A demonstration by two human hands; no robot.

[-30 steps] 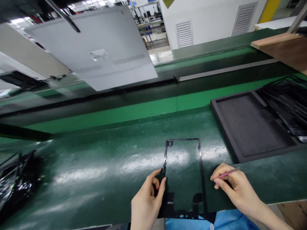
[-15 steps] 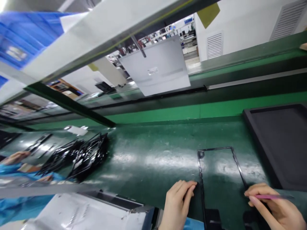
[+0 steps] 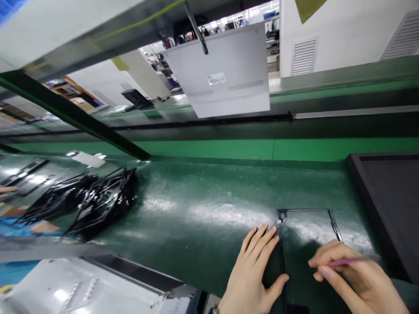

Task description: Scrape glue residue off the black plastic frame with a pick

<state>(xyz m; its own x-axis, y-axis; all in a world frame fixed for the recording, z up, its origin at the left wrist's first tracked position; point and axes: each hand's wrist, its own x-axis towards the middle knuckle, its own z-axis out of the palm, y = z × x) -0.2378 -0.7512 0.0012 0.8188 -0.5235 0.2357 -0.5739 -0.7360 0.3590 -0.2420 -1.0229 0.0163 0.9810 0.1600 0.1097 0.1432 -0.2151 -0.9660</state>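
A thin black rectangular frame [image 3: 303, 210] lies on the green bench top [image 3: 196, 192], its lower part cut off by the picture's bottom edge. My left hand [image 3: 255, 270] rests at the frame's left side, fingers spread, with fingertips and thumb along that edge. Over the right half of the frame is my right hand [image 3: 355, 270], its thumb and fingers pinched around a slim pink pen-like tool [image 3: 345, 262]. The tool's tip is hidden by the fingers or blurred, and the hand covers part of the frame's right side.
A dark tray [image 3: 389, 196] stands at the right. Several black frames [image 3: 101, 200] are piled on the left, near a co-worker's hand [image 3: 45, 226]. A grey metal box [image 3: 98, 288] occupies the lower left. A white panel [image 3: 225, 83] hangs under the shelf.
My left hand has opened from a pinch and spread along the frame's edge. My right hand, still holding the pink tool, has moved left over the frame. The camera view has shifted.
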